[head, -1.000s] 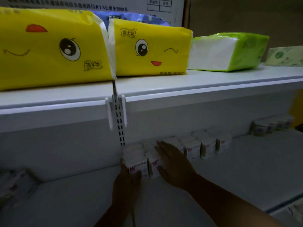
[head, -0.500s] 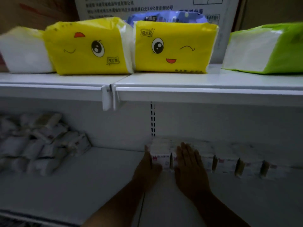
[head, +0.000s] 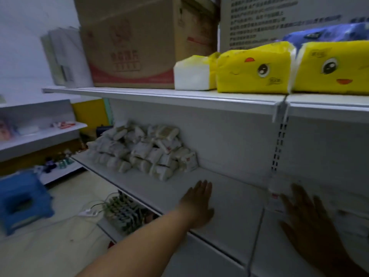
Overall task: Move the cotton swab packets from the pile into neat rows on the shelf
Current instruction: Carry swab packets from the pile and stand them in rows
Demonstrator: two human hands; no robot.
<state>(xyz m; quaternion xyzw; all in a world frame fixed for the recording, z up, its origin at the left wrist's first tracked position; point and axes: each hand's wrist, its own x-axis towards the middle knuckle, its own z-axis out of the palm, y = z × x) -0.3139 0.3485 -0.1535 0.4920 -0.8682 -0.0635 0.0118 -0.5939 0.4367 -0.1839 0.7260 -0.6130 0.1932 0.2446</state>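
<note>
The step in hand looks like fetching packets for the row. The pile of cotton swab packets lies heaped at the back of the shelf. Right of the pile and short of it, the left hand stretches flat and empty, fingers straight. Farther right of the pile, the right hand is spread wide by the blurred row; whether it touches is unclear. Next, the left hand must reach the pile's nearest packets and close round some.
</note>
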